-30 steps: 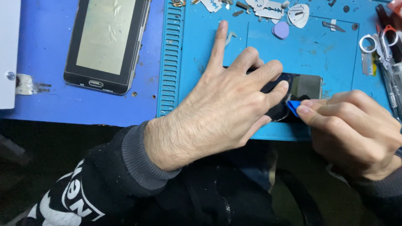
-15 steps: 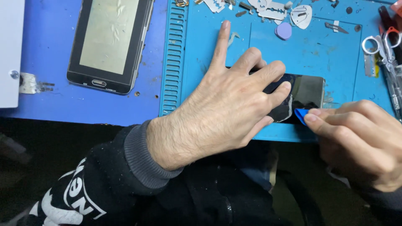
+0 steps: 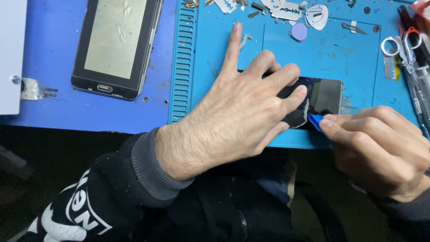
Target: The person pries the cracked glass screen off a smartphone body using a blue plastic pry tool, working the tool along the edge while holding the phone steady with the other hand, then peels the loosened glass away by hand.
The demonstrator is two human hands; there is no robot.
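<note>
A dark phone (image 3: 324, 96) with a glossy screen lies on the blue work mat (image 3: 358, 67), mostly covered by my left hand (image 3: 242, 112), which presses down flat on it with fingers spread. My right hand (image 3: 380, 148) pinches a small blue plastic pick (image 3: 315, 121) whose tip sits at the phone's near edge, by my left fingertips. A thin pale strip shows at the phone's edge next to the pick.
A second phone with a grey screen (image 3: 116, 45) lies at the upper left on the blue table. Scissors (image 3: 396, 47) and pens sit at the right edge. Picks, a lilac one (image 3: 298, 32), and metal bits are scattered at the mat's far side.
My right hand with the blue pick slid right along the phone's near edge, then came back a little toward my left fingers. My left hand stays pressed on the phone.
</note>
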